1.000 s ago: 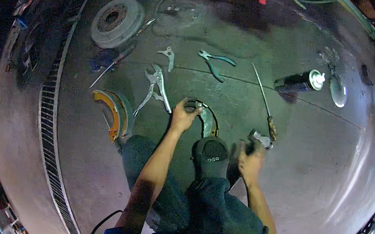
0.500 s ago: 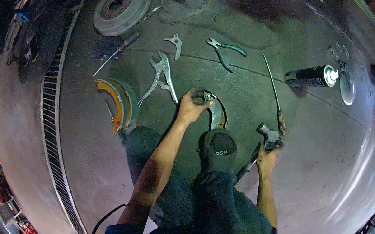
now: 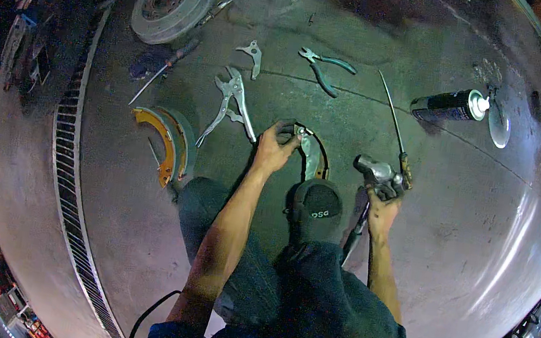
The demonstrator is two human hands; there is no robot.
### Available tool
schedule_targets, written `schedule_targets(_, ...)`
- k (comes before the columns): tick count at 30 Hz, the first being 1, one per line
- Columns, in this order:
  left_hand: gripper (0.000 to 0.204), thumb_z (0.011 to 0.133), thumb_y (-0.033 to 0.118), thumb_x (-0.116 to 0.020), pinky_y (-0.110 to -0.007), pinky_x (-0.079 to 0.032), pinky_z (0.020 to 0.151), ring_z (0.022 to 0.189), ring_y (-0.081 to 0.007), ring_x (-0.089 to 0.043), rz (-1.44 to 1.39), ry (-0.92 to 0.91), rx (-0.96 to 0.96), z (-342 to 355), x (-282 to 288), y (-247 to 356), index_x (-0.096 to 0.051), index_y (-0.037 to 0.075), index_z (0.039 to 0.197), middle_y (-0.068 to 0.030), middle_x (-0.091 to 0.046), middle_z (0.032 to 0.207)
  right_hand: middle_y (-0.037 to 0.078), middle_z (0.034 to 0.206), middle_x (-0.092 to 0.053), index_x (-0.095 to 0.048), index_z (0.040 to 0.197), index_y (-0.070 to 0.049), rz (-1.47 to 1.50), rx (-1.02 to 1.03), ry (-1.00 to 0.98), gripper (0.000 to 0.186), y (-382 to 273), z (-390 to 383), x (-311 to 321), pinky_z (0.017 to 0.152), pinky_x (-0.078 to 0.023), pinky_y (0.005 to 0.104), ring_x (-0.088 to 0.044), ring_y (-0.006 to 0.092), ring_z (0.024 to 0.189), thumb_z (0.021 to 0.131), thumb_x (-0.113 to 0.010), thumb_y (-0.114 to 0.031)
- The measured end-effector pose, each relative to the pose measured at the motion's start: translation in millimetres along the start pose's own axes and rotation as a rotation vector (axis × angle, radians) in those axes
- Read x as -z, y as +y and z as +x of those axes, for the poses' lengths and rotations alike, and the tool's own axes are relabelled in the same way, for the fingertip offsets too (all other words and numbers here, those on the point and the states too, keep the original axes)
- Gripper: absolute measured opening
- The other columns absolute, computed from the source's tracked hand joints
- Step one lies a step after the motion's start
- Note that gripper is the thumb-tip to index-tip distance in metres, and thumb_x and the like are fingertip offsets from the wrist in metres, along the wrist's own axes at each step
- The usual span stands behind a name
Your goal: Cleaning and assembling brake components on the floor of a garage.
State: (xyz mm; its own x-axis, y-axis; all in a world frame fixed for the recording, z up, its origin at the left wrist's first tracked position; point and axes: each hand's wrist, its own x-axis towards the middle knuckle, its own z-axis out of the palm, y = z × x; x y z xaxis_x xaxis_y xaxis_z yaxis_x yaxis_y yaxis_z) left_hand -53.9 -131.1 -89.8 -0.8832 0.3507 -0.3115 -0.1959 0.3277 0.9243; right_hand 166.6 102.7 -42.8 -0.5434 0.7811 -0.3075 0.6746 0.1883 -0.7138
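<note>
My left hand (image 3: 276, 148) is closed on the upper end of a curved brake shoe (image 3: 311, 160), where a small shiny metal piece shows by the fingertips. The lower end of that brake shoe meets the toe of my dark shoe (image 3: 318, 207); whether it is pinned there I cannot tell. Off to the right, my right hand (image 3: 383, 202) grips a hammer (image 3: 373, 167) close under its head. The hammer's head points left, and its dark handle runs down beside my leg. Locking pliers (image 3: 230, 104) lie just left of my left hand.
Two more brake shoes (image 3: 165, 140) lie at the left, below a screwdriver (image 3: 163, 69) and a brake drum (image 3: 169, 6). Farther off are a flat metal lever (image 3: 253, 57) and cutting pliers (image 3: 326, 69). A long thin pry tool (image 3: 393, 124) and a spray can (image 3: 451, 106) lie right. A floor grate (image 3: 66, 168) runs along the left.
The hammer has turned in my right hand, its head swinging up and to the left. My left hand stays on the brake shoe. The whole view has shifted slightly.
</note>
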Motion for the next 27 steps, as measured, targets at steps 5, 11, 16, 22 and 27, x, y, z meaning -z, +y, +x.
schedule_targets(5,0.048,0.083,0.024,-0.084,-0.037,-0.055,0.087,0.096,-0.0251,-0.072,0.142,0.058,-0.011,-4.8,-2.1,14.0,-0.065,-0.004,0.116,-0.0157,-0.074,0.107,0.022,0.100,-0.072,-0.063,0.111,0.007,-0.152,0.091,-0.101,0.042,-17.1,1.8,-10.1,0.084,-0.053,0.0429,-0.069,0.0329,0.092,0.085,-0.078,-0.021)
schedule_targets(11,0.051,0.079,0.029,-0.086,-0.040,-0.055,0.084,0.090,-0.0306,-0.073,0.179,0.159,-0.015,-7.0,-8.2,18.7,-0.064,-0.007,0.108,-0.0179,-0.075,0.097,0.028,0.113,-0.070,-0.059,0.123,0.008,-0.167,0.071,-0.141,0.047,-21.3,4.5,-22.8,0.093,-0.052,0.0437,-0.068,0.0410,0.107,0.089,-0.073,-0.021)
schedule_targets(16,0.047,0.079,0.028,-0.086,-0.040,-0.056,0.082,0.088,-0.0308,-0.073,0.155,0.243,-0.026,-9.5,-21.2,13.8,-0.066,-0.005,0.105,-0.0165,-0.075,0.093,0.029,0.118,-0.069,-0.060,0.126,0.007,-0.300,0.067,-0.155,0.050,-1.0,13.1,-20.7,0.096,-0.050,0.0438,-0.066,0.0408,0.113,0.092,-0.072,-0.027)
schedule_targets(22,0.038,0.081,0.020,-0.082,-0.041,-0.055,0.082,0.091,-0.0347,-0.072,0.161,0.122,-0.118,-3.1,-5.0,5.7,-0.065,-0.002,0.106,-0.0185,-0.073,0.099,0.024,0.106,-0.070,-0.063,0.125,0.001,-0.771,0.433,-0.046,0.045,-16.4,9.2,6.8,0.085,-0.054,0.0484,-0.066,0.0435,0.094,0.095,-0.068,-0.033)
schedule_targets(27,0.042,0.084,0.024,-0.080,-0.043,-0.052,0.093,0.105,-0.0367,-0.069,0.034,0.193,0.024,9.0,30.8,9.7,-0.065,-0.003,0.113,-0.0198,-0.071,0.110,0.020,0.118,-0.071,-0.068,0.124,-0.001,-0.459,-0.038,0.011,0.049,-40.9,35.3,31.4,0.099,-0.045,0.0494,-0.064,0.0409,0.110,0.098,-0.061,-0.043)
